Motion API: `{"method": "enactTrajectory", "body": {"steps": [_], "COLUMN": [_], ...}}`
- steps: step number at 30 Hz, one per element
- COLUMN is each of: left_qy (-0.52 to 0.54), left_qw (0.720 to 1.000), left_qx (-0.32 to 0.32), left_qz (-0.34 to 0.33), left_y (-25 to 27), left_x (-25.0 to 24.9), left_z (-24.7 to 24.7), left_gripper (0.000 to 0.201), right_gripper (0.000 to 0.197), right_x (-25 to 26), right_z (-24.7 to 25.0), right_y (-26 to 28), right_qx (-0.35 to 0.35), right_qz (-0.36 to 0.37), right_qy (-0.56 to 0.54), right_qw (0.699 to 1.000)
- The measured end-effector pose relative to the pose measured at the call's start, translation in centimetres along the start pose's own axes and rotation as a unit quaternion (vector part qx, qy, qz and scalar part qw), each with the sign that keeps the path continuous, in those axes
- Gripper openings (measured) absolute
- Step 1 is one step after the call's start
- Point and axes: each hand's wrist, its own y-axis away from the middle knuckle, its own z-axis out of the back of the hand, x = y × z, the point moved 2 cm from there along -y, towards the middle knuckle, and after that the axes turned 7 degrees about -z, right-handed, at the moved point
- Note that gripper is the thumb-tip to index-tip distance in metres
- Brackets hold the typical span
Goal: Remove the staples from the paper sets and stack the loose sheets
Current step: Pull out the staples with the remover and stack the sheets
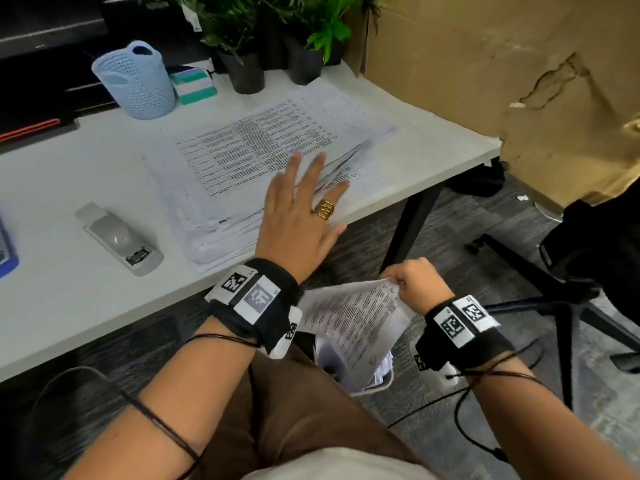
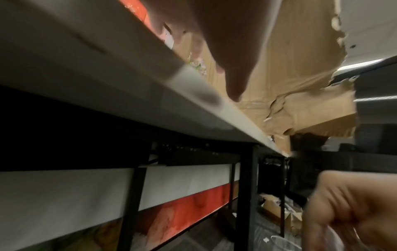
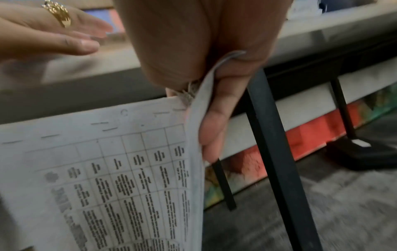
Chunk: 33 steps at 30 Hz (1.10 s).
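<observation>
A spread of loose printed sheets (image 1: 242, 157) lies on the white table (image 1: 69, 188). My left hand (image 1: 304, 192), a gold ring on one finger, is stretched flat with straight fingers just above the stack's near corner at the table's front edge; whether it touches the paper I cannot tell. Below the table edge my right hand (image 1: 412, 282) pinches the top corner of a stapled paper set (image 1: 353, 320), which hangs down curled. In the right wrist view the paper set (image 3: 107, 178) shows several staples (image 3: 103, 125) along its top margin, and my fingers (image 3: 214, 132) grip its folded corner.
A grey stapler-like tool (image 1: 119, 239) lies on the table's left. A blue mesh basket (image 1: 136, 81), a small box (image 1: 194, 84) and potted plants (image 1: 242, 60) stand at the back. A white bin of papers (image 1: 377, 382) sits on the floor under the held set. Torn cardboard (image 1: 502, 81) stands at the right.
</observation>
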Motion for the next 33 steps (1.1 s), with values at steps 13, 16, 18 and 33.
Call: {"method": "enactTrajectory", "body": {"steps": [13,16,18,33], "left_qy": [0.008,-0.004,-0.007,-0.002], "left_qw": [0.977,0.976,0.976,0.975], "left_qx": [0.205,0.208,0.207,0.213], "left_qz": [0.059,0.057,0.059,0.063], "left_y": [-0.7,-0.7,-0.7,-0.6], "left_x": [1.4,1.3,1.3,1.3], "left_z": [-2.6,-2.6,-2.6,-2.6], "left_gripper": [0.111,0.111,0.111,0.098], "right_gripper": [0.034,0.044,0.052,0.067], "right_x": [-1.5,-0.7,-0.2,1.6], "right_z": [-11.8,-12.9,-14.5,-14.9], "right_y": [-3.4,-1.6,-1.1,-2.5], "right_qx": [0.109,0.116,0.129,-0.046], "right_qz": [-0.038,0.002,0.012,0.06], "right_qy": [0.118,0.093,0.029,-0.066], "right_qw": [0.986,0.989,0.991,0.995]}}
